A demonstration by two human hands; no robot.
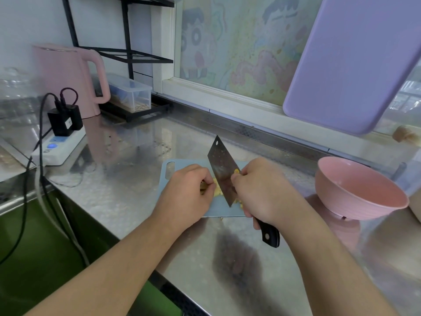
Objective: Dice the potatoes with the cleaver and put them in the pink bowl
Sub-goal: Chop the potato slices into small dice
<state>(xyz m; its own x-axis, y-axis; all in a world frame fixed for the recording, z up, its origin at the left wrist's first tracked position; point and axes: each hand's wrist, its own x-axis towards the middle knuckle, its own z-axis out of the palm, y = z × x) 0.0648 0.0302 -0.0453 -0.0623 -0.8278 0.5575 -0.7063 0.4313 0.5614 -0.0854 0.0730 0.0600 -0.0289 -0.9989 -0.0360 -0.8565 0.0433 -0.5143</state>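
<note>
Our right hand clenches the steel cleaver by its black handle; our left hand pinches the yellow potato pieces (blue cutting board, steel tabletop).

A pink kettle stands behind a white power strip, with a lilac board propped at the window.

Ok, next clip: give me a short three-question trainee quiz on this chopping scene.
1. True or false: the round pink bowl already holds potato.
2. Which hand grips the steel cleaver by its black handle: A left, B right?
3. Fill in: the pale yellow potato pieces lie on the light blue ____.

Key: 1 false, it looks empty. 2 B. 3 cutting board.
</note>
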